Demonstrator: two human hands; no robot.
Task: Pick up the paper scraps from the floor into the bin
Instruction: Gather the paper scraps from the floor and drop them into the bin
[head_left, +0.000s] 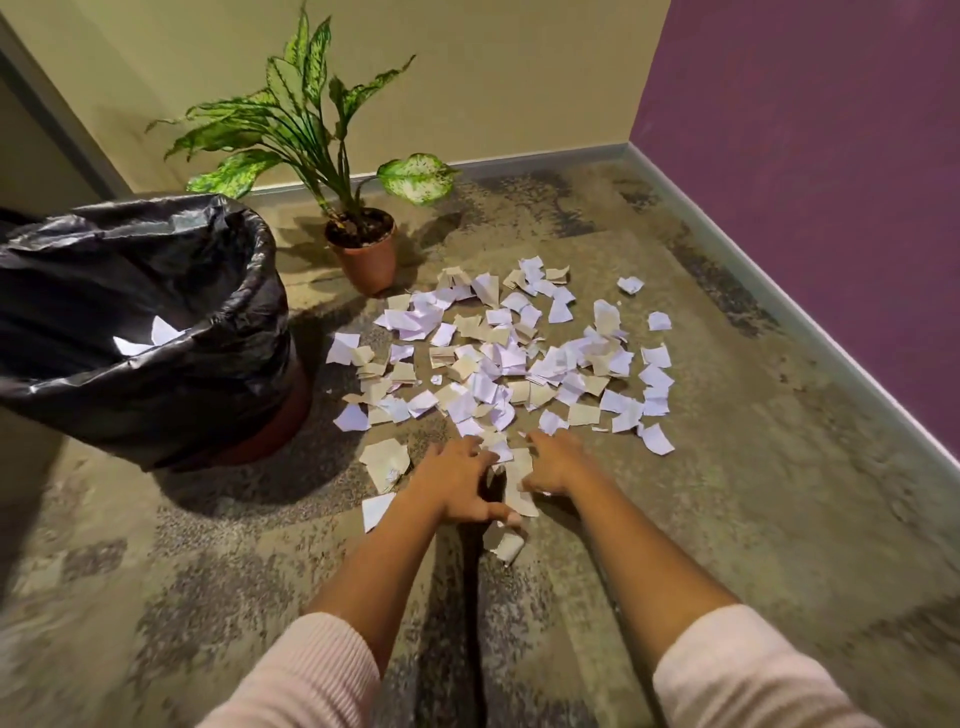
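Note:
Several white and beige paper scraps (509, 353) lie spread over the carpet in front of me. The bin (156, 395), lined with a black bag, stands to the left with a couple of white scraps inside. My left hand (457, 483) rests palm down at the near edge of the pile, fingers spread and touching scraps. My right hand (553, 462) lies beside it, fingers curled over a few scraps (519, 483) between the two hands. Whether either hand grips paper is not clear.
A potted plant (363, 249) with speckled green leaves stands behind the pile, next to the bin. A beige wall runs along the back and a purple wall (831, 156) along the right, both with grey skirting. Patterned carpet covers the floor.

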